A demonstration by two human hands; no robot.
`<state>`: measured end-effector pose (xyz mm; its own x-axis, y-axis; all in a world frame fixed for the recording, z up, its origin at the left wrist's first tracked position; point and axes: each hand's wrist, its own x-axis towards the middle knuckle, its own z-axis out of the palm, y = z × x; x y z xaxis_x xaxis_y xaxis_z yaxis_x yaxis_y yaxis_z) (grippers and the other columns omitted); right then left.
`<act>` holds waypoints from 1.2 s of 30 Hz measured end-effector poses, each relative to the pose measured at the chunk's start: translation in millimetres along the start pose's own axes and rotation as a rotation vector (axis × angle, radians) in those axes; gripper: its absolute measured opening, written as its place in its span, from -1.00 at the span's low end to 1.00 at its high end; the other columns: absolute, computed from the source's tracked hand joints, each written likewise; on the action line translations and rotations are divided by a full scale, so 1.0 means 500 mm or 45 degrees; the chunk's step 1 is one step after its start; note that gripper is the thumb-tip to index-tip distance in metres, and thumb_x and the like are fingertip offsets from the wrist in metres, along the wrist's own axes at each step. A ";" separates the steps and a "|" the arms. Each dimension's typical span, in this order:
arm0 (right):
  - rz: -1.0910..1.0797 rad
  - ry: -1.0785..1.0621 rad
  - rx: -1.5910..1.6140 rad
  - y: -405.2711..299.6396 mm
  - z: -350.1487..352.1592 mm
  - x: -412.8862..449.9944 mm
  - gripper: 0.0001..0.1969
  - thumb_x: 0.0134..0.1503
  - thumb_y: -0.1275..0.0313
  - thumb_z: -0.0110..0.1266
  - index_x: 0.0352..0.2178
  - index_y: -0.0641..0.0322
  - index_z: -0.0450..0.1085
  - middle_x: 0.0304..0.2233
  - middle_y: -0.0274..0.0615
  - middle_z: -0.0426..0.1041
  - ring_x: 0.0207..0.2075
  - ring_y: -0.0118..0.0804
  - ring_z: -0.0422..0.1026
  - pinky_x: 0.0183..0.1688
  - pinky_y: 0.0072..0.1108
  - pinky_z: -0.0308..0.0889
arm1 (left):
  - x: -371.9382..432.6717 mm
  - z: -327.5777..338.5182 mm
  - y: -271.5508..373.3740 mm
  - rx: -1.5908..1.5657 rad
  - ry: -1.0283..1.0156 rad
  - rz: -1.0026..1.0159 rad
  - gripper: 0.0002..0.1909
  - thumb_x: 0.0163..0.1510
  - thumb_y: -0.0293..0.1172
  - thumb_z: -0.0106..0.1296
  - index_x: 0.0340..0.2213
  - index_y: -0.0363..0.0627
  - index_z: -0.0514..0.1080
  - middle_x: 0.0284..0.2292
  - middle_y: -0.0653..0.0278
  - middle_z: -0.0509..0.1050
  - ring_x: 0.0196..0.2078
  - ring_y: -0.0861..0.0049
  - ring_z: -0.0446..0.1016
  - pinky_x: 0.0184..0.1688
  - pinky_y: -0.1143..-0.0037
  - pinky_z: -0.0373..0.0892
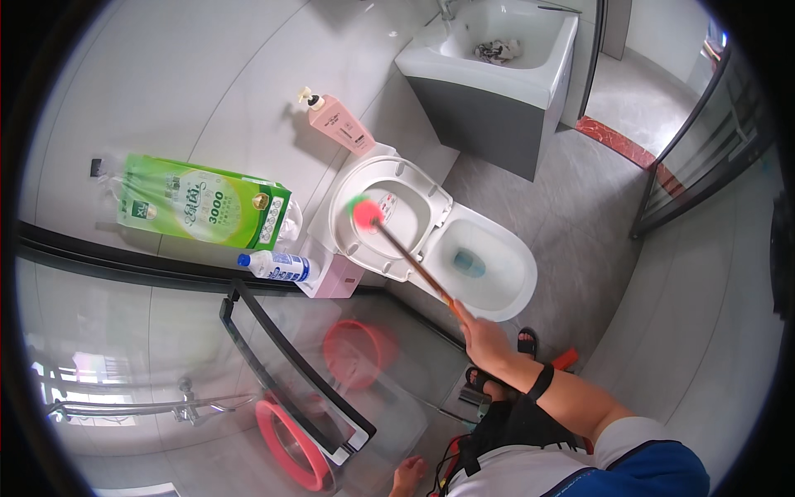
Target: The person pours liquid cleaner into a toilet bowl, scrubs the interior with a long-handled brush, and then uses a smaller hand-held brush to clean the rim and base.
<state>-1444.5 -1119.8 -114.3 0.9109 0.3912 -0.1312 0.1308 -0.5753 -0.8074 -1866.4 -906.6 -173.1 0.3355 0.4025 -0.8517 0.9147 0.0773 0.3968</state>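
Note:
My right hand [484, 338] grips the brown handle of a brush [413, 259], with a black band round my wrist. The brush's red and green head, blurred, is over the raised seat and lid [345, 208] of a white toilet; whether it touches is unclear. The toilet bowl [522, 279] stands open, with bluish water inside. Low in the picture, my left hand [408, 475] hangs near my body, its fingers partly curled; whether it holds anything is unclear. A pink pump bottle [341, 124] and a white bottle with a blue cap [279, 266] stand behind the toilet.
A green tissue pack [205, 202] hangs on the wall left of the toilet. A glass shower panel with a black handle [298, 366] stands nearby, with a red bucket [354, 354] and red basin [292, 444] beyond. A washbasin [428, 59] holds cloth. A red threshold [615, 140] crosses the doorway.

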 end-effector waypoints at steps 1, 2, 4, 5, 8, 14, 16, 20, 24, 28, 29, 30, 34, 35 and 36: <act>-0.002 0.003 0.000 -0.004 -0.015 0.020 -0.47 0.14 0.43 -0.13 0.16 0.09 0.01 -0.55 0.10 0.43 -0.51 0.17 0.40 -0.41 -0.17 0.31 | 0.001 0.001 0.005 0.000 0.001 0.003 -0.56 0.09 -0.30 0.03 -0.03 -0.27 0.31 -0.23 0.14 0.48 -0.25 0.43 0.47 -0.27 0.48 0.42; 0.061 0.047 0.033 -0.010 -0.029 0.042 -0.47 0.14 0.43 -0.13 0.16 0.09 0.01 -0.55 0.11 0.43 -0.50 0.17 0.40 -0.41 -0.17 0.31 | 0.004 0.001 0.009 -0.015 0.007 0.003 -0.60 0.09 -0.32 0.02 -0.08 -0.29 0.33 -0.28 0.18 0.49 -0.30 0.50 0.48 -0.31 0.53 0.41; 0.108 0.082 0.060 -0.018 -0.030 0.053 -0.47 0.14 0.43 -0.13 0.16 0.10 0.01 -0.55 0.12 0.43 -0.50 0.17 0.41 -0.41 -0.17 0.31 | 0.012 -0.011 -0.008 -0.026 0.028 0.000 -0.64 0.09 -0.33 0.00 -0.13 -0.32 0.36 -0.32 0.22 0.50 -0.34 0.56 0.48 -0.34 0.59 0.40; 0.103 0.080 0.071 -0.018 -0.012 0.040 -0.47 0.14 0.43 -0.13 0.16 0.10 0.01 -0.55 0.12 0.43 -0.50 0.17 0.41 -0.41 -0.17 0.31 | 0.018 -0.020 -0.025 -0.042 0.026 0.023 -0.62 0.08 -0.33 0.01 -0.11 -0.31 0.35 -0.31 0.21 0.51 -0.33 0.56 0.49 -0.34 0.58 0.41; 0.055 -0.147 -0.020 -0.023 0.012 -0.017 -0.49 0.09 0.48 -0.11 0.12 0.14 0.10 -0.48 0.18 0.42 -0.42 0.19 0.40 -0.32 -0.16 0.29 | 0.026 -0.015 -0.046 0.061 0.013 0.061 -0.59 0.09 -0.33 0.01 -0.06 -0.30 0.32 -0.25 0.16 0.49 -0.25 0.46 0.48 -0.27 0.51 0.41; 0.045 0.140 0.033 -0.029 -0.039 0.041 -0.47 0.13 0.45 -0.13 0.15 0.11 0.03 -0.54 0.10 0.41 -0.48 0.15 0.41 -0.40 -0.18 0.30 | 0.022 -0.017 -0.086 0.127 -0.019 0.044 -0.58 0.11 -0.35 0.00 -0.04 -0.34 0.30 -0.19 0.09 0.47 -0.16 0.34 0.46 -0.18 0.43 0.41; 0.087 0.051 0.011 -0.047 -0.044 0.036 -0.48 0.12 0.46 -0.12 0.14 0.09 0.05 -0.54 0.10 0.42 -0.46 0.15 0.41 -0.39 -0.19 0.30 | 0.018 -0.022 -0.081 0.058 -0.029 0.039 -0.58 0.11 -0.35 0.00 -0.04 -0.35 0.30 -0.20 0.08 0.47 -0.17 0.34 0.47 -0.21 0.42 0.42; -0.007 -0.068 -0.044 -0.013 -0.009 -0.009 -0.46 0.12 0.44 -0.11 0.16 0.08 0.03 -0.48 0.12 0.43 -0.41 0.12 0.42 -0.33 -0.19 0.31 | 0.024 -0.020 -0.093 0.127 0.011 0.046 -0.58 0.10 -0.34 0.00 -0.04 -0.34 0.30 -0.23 0.09 0.48 -0.26 0.38 0.48 -0.34 0.42 0.44; 0.054 -0.014 -0.084 -0.033 -0.061 0.041 -0.46 0.10 0.46 -0.10 0.15 0.06 0.05 -0.49 0.06 0.41 -0.42 0.09 0.42 -0.35 -0.22 0.32 | 0.028 -0.020 -0.086 0.046 0.029 0.036 -0.58 0.10 -0.34 0.01 -0.04 -0.32 0.30 -0.25 0.12 0.49 -0.31 0.41 0.47 -0.39 0.44 0.43; 0.049 0.002 -0.063 -0.032 -0.049 0.029 -0.46 0.10 0.47 -0.10 0.14 0.06 0.06 -0.47 0.05 0.41 -0.42 0.09 0.41 -0.36 -0.22 0.31 | 0.025 -0.019 -0.045 0.159 -0.060 0.077 -0.57 0.10 -0.33 0.01 -0.03 -0.28 0.29 -0.24 0.12 0.48 -0.27 0.39 0.47 -0.37 0.43 0.44; 0.010 -0.066 -0.090 -0.030 -0.038 0.012 -0.48 0.12 0.46 -0.11 0.14 0.04 0.07 -0.49 0.04 0.40 -0.44 0.09 0.40 -0.36 -0.21 0.30 | 0.020 -0.007 -0.031 0.107 -0.020 0.132 -0.58 0.09 -0.33 0.02 -0.04 -0.27 0.30 -0.25 0.13 0.49 -0.28 0.40 0.48 -0.37 0.43 0.44; -0.020 -0.134 -0.094 -0.025 -0.039 0.003 -0.49 0.12 0.46 -0.11 0.14 0.02 0.08 -0.48 0.06 0.40 -0.45 0.09 0.40 -0.35 -0.22 0.30 | 0.013 0.002 -0.020 0.051 0.022 0.187 -0.59 0.09 -0.34 0.02 -0.05 -0.26 0.32 -0.26 0.14 0.49 -0.29 0.40 0.48 -0.37 0.43 0.44; 0.031 -0.103 -0.169 -0.021 -0.083 0.025 -0.48 0.12 0.46 -0.11 0.14 0.01 0.08 -0.48 0.05 0.39 -0.45 0.08 0.40 -0.35 -0.22 0.30 | 0.015 0.008 -0.013 0.011 0.090 0.162 -0.64 0.08 -0.35 0.03 -0.11 -0.27 0.37 -0.31 0.17 0.51 -0.34 0.43 0.49 -0.37 0.46 0.44; 0.035 -0.012 -0.117 -0.034 -0.096 0.044 -0.43 0.05 0.54 -0.12 0.14 0.01 0.08 -0.48 0.03 0.39 -0.44 0.07 0.41 -0.35 -0.24 0.32 | 0.026 -0.003 -0.023 -0.042 0.042 0.089 -0.63 0.09 -0.34 0.02 -0.10 -0.28 0.36 -0.30 0.19 0.51 -0.32 0.49 0.50 -0.35 0.52 0.43; 0.044 0.088 -0.072 -0.038 -0.105 0.055 -0.37 -0.02 0.61 -0.14 0.14 0.01 0.08 -0.48 0.01 0.40 -0.43 0.06 0.43 -0.34 -0.25 0.34 | 0.038 -0.008 -0.023 -0.092 -0.015 0.023 -0.63 0.09 -0.34 0.00 -0.09 -0.29 0.35 -0.29 0.22 0.51 -0.29 0.54 0.51 -0.34 0.59 0.41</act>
<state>-1401.3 -1135.7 -72.5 0.9400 0.3206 -0.1169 0.1186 -0.6282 -0.7690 -1871.7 -896.5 -192.4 0.3548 0.3939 -0.8479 0.8899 0.1358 0.4354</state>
